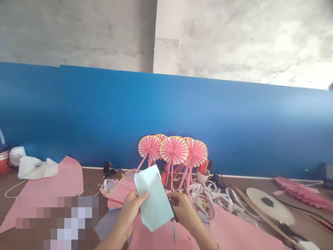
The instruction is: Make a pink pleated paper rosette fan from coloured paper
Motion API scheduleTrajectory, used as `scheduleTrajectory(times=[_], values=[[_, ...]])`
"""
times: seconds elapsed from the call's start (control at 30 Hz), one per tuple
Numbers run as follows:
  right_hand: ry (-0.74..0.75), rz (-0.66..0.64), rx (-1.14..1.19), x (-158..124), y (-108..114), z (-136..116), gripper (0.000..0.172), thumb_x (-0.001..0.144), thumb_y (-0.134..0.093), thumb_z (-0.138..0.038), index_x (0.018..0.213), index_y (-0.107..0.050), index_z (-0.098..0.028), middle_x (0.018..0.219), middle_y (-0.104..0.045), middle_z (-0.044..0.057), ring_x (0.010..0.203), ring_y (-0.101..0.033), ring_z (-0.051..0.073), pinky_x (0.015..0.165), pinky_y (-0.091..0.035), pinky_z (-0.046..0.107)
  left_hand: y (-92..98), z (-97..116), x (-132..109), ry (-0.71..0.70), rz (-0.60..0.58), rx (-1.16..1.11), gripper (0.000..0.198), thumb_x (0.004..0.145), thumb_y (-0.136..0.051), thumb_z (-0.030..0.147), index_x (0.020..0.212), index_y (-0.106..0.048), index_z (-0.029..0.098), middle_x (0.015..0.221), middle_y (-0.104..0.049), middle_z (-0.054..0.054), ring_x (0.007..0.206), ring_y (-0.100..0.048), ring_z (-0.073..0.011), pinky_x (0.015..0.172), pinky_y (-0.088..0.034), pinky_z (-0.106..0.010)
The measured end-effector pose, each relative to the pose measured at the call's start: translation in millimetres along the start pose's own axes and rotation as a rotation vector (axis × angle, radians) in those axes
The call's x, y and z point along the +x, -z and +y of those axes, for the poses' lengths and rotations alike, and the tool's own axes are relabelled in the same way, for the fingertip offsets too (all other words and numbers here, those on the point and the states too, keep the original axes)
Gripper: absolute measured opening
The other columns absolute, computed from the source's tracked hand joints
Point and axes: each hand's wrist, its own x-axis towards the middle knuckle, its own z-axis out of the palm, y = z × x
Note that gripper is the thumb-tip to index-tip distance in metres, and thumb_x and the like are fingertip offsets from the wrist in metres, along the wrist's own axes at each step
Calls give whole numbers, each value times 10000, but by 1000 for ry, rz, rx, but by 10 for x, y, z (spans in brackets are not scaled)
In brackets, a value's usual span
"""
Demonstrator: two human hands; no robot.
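Between the thumb and fingers of my left hand (134,208) is a light blue sheet of paper (153,198), tilted, with its corners cut off. My right hand (180,208) is closed around dark scissors (176,214) at the right edge of that sheet; the fingers hide most of them. A thin blue paper strip (175,232) hangs just below. Under both hands lies pink paper (153,239). Behind the sheet stand several round pink pleated paper fans (173,150) with yellow-and-blue rims and pink stems.
Curled white paper strips (215,194) and a roll of tape (204,208) lie right of my hands. Farther right are a cream round lid (270,205), a wooden stick (256,208) and ruffled pink paper (304,192). A blue panel (104,114) borders the table's back.
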Motion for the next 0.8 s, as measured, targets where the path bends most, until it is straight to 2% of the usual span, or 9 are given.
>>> scheduleTrajectory(times=[0.23, 0.5, 0.8], values=[[43, 3, 69, 15, 7, 29, 153, 593, -505, -228, 668, -622, -164, 406, -460, -93, 335, -446, 73, 341, -280, 179, -2, -57, -11, 41, -55, -1, 412, 659, -772, 385, 933, -678, 92, 851, -760, -139, 781, -712, -282, 690, -528, -336], [45, 18, 81, -27, 10, -30, 114, 600, -517, -208, 642, -613, -162, 396, -420, -105, 334, -418, 62, 347, -267, 176, -17, -44, -21, 48, -62, -6, 414, 672, -767, 375, 960, -669, 94, 888, -758, -147, 811, -710, -296, 725, -533, -363], [35, 22, 63, 5, 16, 22, 152, 586, -512, -218, 662, -629, -158, 392, -441, -101, 317, -399, 54, 337, -262, 173, -14, -61, -17, 40, -63, 36, 427, 661, -767, 405, 944, -676, 99, 877, -759, -144, 804, -711, -291, 707, -527, -347]])
